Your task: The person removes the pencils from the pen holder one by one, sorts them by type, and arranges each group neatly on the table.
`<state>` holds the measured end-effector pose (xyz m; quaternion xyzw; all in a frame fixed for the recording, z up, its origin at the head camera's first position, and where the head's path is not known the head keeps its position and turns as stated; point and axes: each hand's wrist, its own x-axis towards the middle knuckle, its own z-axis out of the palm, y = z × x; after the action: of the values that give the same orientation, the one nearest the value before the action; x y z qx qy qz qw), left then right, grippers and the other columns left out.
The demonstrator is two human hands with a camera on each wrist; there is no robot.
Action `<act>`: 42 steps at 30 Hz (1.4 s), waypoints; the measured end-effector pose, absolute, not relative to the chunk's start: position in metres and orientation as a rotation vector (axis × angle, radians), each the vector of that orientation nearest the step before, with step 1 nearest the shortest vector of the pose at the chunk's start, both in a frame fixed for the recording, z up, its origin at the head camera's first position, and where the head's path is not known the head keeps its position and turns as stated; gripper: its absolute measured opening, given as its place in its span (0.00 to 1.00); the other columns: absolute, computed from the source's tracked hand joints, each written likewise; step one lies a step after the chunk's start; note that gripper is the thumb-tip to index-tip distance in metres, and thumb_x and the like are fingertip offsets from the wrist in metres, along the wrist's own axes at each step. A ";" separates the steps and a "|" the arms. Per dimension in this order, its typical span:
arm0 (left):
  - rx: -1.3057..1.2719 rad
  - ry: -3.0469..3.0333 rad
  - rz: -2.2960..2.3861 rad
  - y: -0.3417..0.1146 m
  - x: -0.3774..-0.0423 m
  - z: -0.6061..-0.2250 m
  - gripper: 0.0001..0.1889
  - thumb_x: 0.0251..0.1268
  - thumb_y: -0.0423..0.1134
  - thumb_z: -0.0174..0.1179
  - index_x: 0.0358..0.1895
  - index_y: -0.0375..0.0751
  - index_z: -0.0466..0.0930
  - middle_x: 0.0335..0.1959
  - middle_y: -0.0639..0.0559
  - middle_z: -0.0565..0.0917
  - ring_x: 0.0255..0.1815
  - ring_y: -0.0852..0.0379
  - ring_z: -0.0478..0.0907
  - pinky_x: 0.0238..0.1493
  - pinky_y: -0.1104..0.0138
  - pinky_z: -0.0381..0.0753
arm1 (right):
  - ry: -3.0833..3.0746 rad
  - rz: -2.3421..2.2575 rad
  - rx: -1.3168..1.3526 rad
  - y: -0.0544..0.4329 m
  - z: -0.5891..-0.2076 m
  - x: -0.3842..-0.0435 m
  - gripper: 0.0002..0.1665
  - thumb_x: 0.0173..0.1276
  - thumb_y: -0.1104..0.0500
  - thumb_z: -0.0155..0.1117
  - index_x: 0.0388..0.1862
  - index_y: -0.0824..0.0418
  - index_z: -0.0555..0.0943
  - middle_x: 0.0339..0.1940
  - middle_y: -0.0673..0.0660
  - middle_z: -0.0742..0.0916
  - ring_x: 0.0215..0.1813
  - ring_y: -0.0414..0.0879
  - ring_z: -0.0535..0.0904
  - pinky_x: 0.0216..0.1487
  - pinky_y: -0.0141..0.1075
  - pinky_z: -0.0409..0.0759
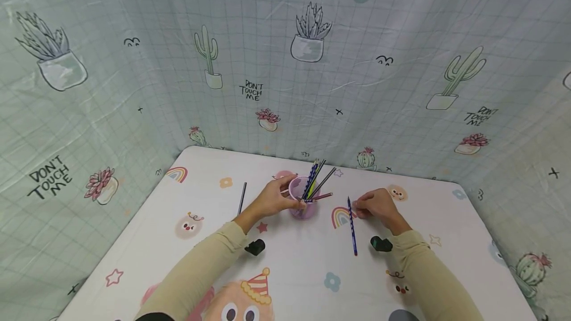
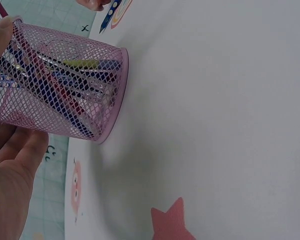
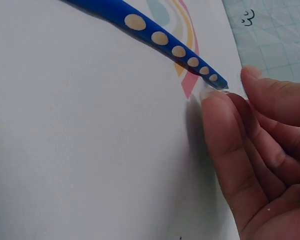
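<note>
Sleeves [image 1: 196, 261] are cut off, the left hand [image 1: 272, 197] partly hiding a pink cup [image 1: 305, 213].

Pink cup [image 1: 303, 213], blue pencil [image 3: 151, 33] with pale spots, white tabletop [image 1: 303, 256] with rainbow prints, gridded greenish curtain [image 1: 258, 28] with cacti

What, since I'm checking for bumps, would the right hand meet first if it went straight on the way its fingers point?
Most likely the blue dotted pencil on the table, near its pointed end: the right hand is very close to it, though whether they already touch is unclear.
</note>
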<state>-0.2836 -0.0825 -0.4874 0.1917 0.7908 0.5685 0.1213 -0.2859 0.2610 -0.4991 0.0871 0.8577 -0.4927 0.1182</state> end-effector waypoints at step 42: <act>0.574 2.301 1.685 -0.082 -0.280 -0.487 0.49 0.55 0.39 0.80 0.79 0.36 0.64 0.73 0.42 0.77 0.74 0.43 0.76 0.73 0.55 0.78 | 2.531 -1.638 -0.040 0.235 -0.480 -0.274 0.28 0.71 0.58 0.73 0.66 0.68 0.80 0.60 0.65 0.88 0.51 0.39 0.87 0.58 0.33 0.86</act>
<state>-0.2799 -0.0824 -0.4867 0.1959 0.7856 0.5752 0.1162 -0.2742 0.2350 -0.4795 -0.0131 0.8377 -0.5422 0.0632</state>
